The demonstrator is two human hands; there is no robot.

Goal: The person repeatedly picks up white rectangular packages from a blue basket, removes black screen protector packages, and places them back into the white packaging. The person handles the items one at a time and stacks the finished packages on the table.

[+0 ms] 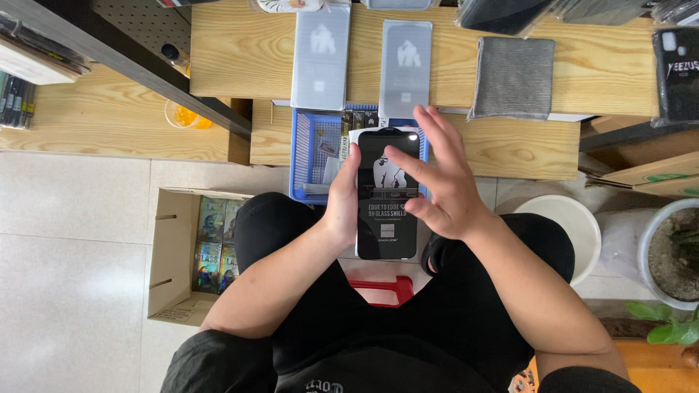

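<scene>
View from above of a seated person in black clothes, working over their lap in front of a light wooden workbench [597,69].

The left hand [342,200] grips the left edge of one tall, flat black rectangular package with white print [388,218], thumb side wrapped along its rim, holding it upright above the knees. The right hand [440,182] is spread open over the package's right side, its index fingertip [389,153] pressing on the front face; the other fingers fan upward, not closed around anything.

Just behind the package stands one blue plastic mesh basket [313,156], partly hidden by it, with small items inside too unclear to count.

On the workbench lie two pale grey flat rectangular packs side by side [321,54] [405,65], and one folded grey cloth [513,76] to their right. One dark printed pouch [677,73] sits at the bench's right edge.

On the tiled floor, left of the person's knee, is one open brown cardboard box [175,255] holding several colourful printed packs. A red plastic stool edge [382,290] shows between the legs. To the right are one white round bucket [564,229] and one pot with a green plant [673,255].
</scene>
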